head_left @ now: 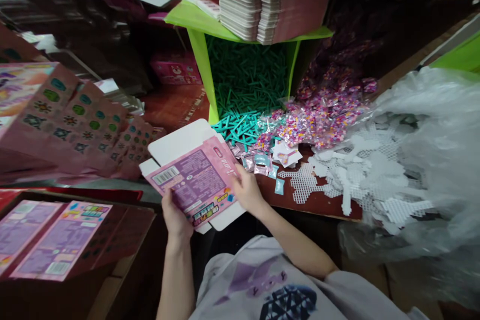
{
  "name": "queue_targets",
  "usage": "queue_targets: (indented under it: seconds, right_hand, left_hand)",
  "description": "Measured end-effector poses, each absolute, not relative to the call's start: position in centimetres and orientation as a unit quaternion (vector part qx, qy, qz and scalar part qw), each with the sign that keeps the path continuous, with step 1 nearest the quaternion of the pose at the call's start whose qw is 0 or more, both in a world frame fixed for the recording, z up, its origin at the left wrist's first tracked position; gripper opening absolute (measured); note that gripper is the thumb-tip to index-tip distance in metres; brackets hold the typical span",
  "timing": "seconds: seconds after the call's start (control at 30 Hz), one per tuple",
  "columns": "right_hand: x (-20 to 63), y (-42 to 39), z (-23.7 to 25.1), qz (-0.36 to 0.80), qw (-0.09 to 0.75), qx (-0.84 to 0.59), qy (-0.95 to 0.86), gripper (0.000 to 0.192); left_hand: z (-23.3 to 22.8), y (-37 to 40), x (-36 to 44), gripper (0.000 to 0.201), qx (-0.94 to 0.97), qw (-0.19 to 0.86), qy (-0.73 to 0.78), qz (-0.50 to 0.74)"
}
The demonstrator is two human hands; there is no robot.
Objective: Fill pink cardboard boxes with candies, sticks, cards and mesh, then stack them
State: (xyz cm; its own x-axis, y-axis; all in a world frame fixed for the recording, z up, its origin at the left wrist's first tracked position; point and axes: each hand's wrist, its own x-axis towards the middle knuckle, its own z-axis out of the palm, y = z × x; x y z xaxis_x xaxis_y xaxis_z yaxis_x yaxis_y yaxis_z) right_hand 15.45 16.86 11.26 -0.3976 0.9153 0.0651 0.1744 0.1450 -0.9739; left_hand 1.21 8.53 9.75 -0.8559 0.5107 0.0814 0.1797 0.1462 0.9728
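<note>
Between my hands is a pink and purple cardboard box, with printed text, a barcode and white flaps sticking out at both ends. My left hand grips its lower left edge, thumb on the printed face. My right hand holds the right edge near the lower corner. The fingers behind the box are hidden. Just beyond the box lie small pink and blue packets, a white card and teal sticks.
A green bin of teal sticks stands ahead, stacked cards on top. Bags of colourful beads and white mesh pieces lie right, beside clear plastic. Left are printed boxes and a carton holding finished-looking packs.
</note>
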Motion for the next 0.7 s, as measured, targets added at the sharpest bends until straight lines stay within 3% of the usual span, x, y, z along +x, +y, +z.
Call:
queue_targets:
  seconds: [0.13,0.27,0.4,0.47,0.57,0.63,0.7]
  right_hand:
    - [17.3,14.7,12.7,0.495,0.354,-0.425,-0.67,0.058]
    - [20.7,14.7,12.4,0.653,0.286,-0.335,-0.616,0.037]
    - [25.2,15.2,12.0,0.717,0.388,-0.286,-0.503,0.056]
    - [26.7,15.2,11.5,0.721,0.424,-0.294,-0.463,0.061]
    - [27.8,14.6,10.4,0.72,0.416,-0.311,-0.461,0.067]
    - [28.1,14.3,9.3,0.68,0.43,-0.337,-0.488,0.05]
    - [28.3,14.1,8.3,0.622,0.453,-0.377,-0.515,0.016]
  left_hand:
    - [10.9,9.2,3.1,0.067,0.188,0.206,0.664,0.694]
    - [9.4,8.1,5.1,0.035,0.178,0.244,0.652,0.696]
    - [8.4,6.5,8.0,0.03,0.208,0.402,0.612,0.649]
    - [8.6,6.4,9.3,0.04,0.239,0.452,0.57,0.643]
    - [8.9,7.1,10.2,0.064,0.298,0.416,0.554,0.657]
    - [8.7,7.7,10.3,0.05,0.345,0.377,0.56,0.652]
    - [8.5,8.1,10.5,0.023,0.382,0.377,0.576,0.616]
